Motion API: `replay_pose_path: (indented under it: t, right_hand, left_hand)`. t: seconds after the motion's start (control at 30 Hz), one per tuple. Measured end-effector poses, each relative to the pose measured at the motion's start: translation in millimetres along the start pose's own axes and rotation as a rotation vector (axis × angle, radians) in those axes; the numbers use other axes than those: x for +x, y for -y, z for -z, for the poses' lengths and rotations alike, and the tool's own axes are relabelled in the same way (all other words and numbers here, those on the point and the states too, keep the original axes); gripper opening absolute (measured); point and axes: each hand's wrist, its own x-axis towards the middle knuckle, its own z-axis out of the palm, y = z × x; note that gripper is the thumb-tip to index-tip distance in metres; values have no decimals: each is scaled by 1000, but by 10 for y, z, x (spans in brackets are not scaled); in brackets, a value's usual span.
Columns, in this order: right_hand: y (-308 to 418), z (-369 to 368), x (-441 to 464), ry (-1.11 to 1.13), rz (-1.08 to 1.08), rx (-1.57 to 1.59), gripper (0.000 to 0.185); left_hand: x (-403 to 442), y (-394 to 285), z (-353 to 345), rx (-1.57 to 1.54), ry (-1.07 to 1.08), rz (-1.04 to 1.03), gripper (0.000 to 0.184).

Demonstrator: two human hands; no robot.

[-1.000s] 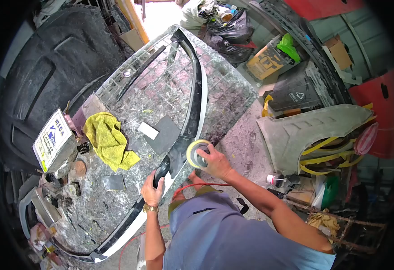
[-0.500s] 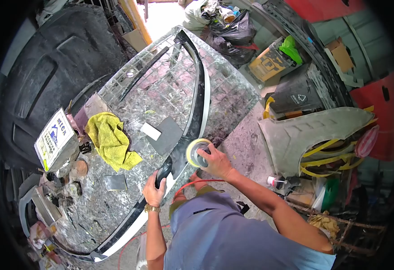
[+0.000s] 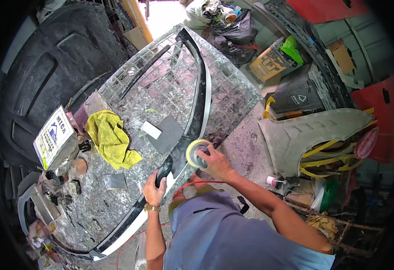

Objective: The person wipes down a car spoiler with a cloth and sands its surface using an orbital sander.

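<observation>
A long, curved black-and-white car bumper lip (image 3: 201,96) lies across the workbench, bending in a wide arc. My right hand (image 3: 216,163) is wrapped round a round power sander (image 3: 199,152) with a yellow pad. The sander is tilted, its pad turned toward the lip's middle; whether it touches is hard to tell. My left hand (image 3: 154,189) grips a rounded black part (image 3: 164,170) at the lip's middle, thumb along its near side. Beyond the hands, a flat dark grey sheet (image 3: 169,135) and a small white block (image 3: 151,130) lie on the bench.
The paint-stained workbench (image 3: 138,99) carries a yellow cloth (image 3: 109,141), a small grey pad (image 3: 115,182) and a box with a printed label (image 3: 53,135). A red hose (image 3: 192,183) runs by my legs. A grey fender (image 3: 314,135) stands at right; a dark hood (image 3: 48,67) leans at left.
The view has shifted very slightly. Both hands, the sander and the bumper lip look almost the same as before.
</observation>
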Motion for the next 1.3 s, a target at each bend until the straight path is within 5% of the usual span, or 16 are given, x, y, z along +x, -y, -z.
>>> replay_pose_path:
  t: [0.8, 0.93, 1.3]
  right_hand:
    - [101, 46, -41, 131, -130, 149, 73]
    - [53, -47, -30, -2, -156, 146, 73]
    - [119, 5, 67, 60, 4, 55, 79]
  left_hand:
    - [22, 12, -29, -13, -50, -51, 46]
    - [10, 29, -19, -10, -26, -25, 47]
    - [45, -3, -10, -38, -45, -42, 45]
